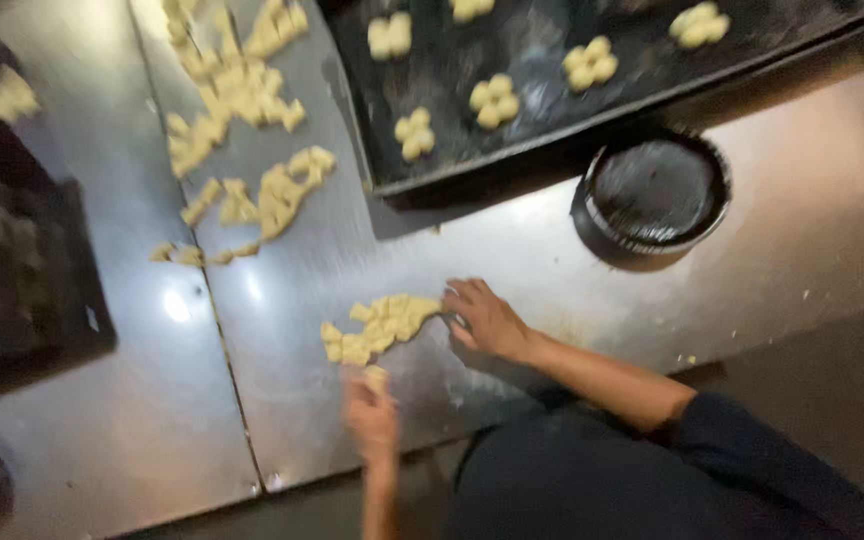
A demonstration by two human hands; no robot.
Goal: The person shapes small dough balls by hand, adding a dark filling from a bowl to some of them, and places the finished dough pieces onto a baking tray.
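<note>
A small heap of pale yellow dough pieces (382,325) lies on the steel table (512,260) in front of me. My right hand (487,320) rests flat at the heap's right edge, fingers spread and touching the nearest pieces. Just below the heap, my left hand (372,415) pinches one small dough piece (377,378) at its fingertips. The picture is blurred by motion.
A dark baking tray (542,125) at the back holds several flower-shaped dough pieces (494,100). A round dark tin (657,195) stands beside its front edge. A larger scatter of dough (237,120) lies at the back left. A black appliance (12,270) sits at the left.
</note>
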